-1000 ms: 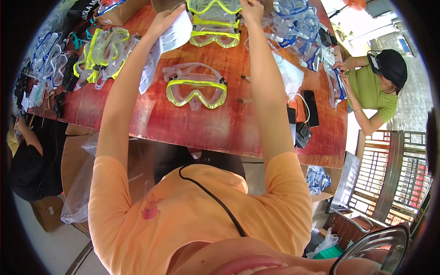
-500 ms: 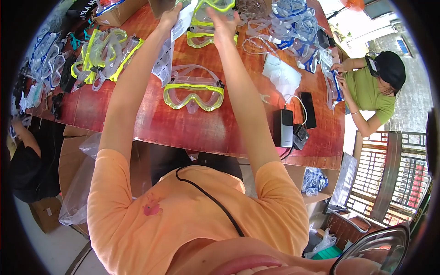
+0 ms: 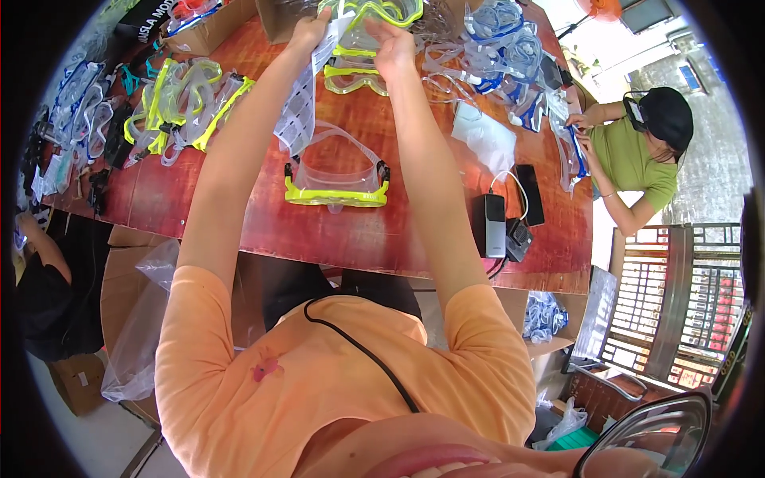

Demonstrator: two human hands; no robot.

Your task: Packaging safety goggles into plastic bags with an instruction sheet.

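My left hand (image 3: 309,35) is closed on a long white sheet of printed labels (image 3: 296,111), which hangs down to the table. My right hand (image 3: 394,49) has its fingers apart, at the lower edge of a yellow-green diving mask (image 3: 408,17) near the top of the view. Whether its fingertips touch that mask I cannot tell. Just below, another yellow-green mask (image 3: 343,83) is partly covered by my right hand. Between my forearms lies a diving mask (image 3: 335,197), tipped so its yellow frame shows edge-on, its clear strap behind.
Yellow-green masks (image 3: 171,103) lie in a pile at the left, with blue-edged ones (image 3: 84,99) beyond. More blue masks (image 3: 502,40) are heaped at the back right. A power bank (image 3: 489,225), a phone (image 3: 529,195) and a plastic bag (image 3: 484,137) lie right; a co-worker (image 3: 649,151) handles a mask.
The mask between my forearms has tipped over, its lenses no longer facing up. The view has shifted slightly. My hands stay near the far masks, the left one still with the label sheet.
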